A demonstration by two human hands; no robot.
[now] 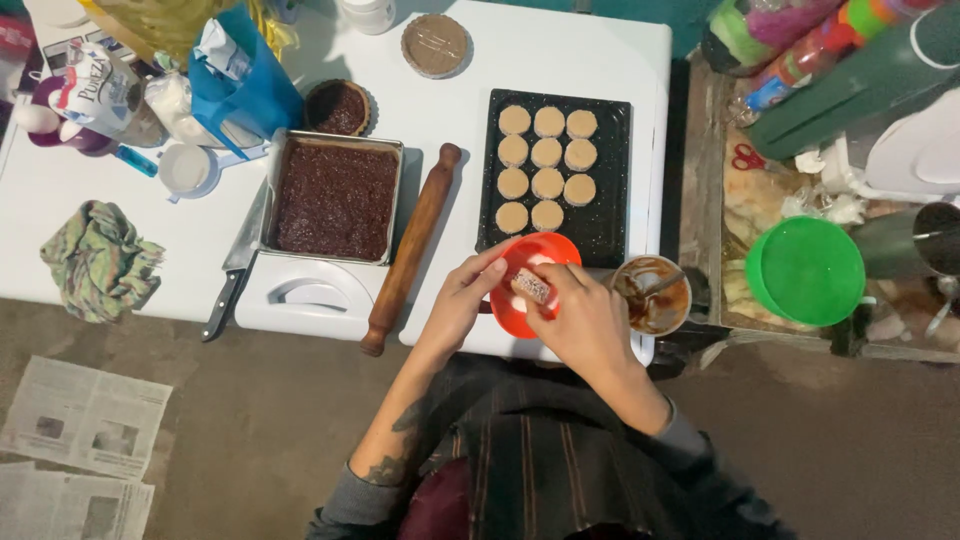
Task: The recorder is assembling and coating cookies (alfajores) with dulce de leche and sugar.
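1. Holding a small round sandwiched cookie (531,285) on edge between the fingertips of both hands, just above the red bowl (545,250).
2. Pinching the cookie's right side with the right hand (583,318), fingers curled around it, thumb toward the body.
3. Steadying the cookie's left side with the left hand (462,297), index finger stretching over the red bowl's near-left rim and touching the cookie.
4. Showing a pale coating on the cookie's rim, sitting right between the two sets of fingertips.
5. Resting directly beneath both hands, the red bowl, partly hidden by the right hand's knuckles.
6. Standing just to the right of the right hand, a small cup of brown spread (650,295) with a utensil in it.
7. Lying just beyond the hands, past the red bowl, a black baking tray (610,190) carrying rows of plain round cookies (546,168).
8. Lying to the left of the left hand, a wooden rolling pin (411,248), set diagonally, near but not touching it.
9. Sitting farther left, beyond the rolling pin, a square metal pan of dark brown filling (335,197), with a knife (232,278) along its left side.
10. Standing well off to the right of the right hand, a green bowl (805,270).
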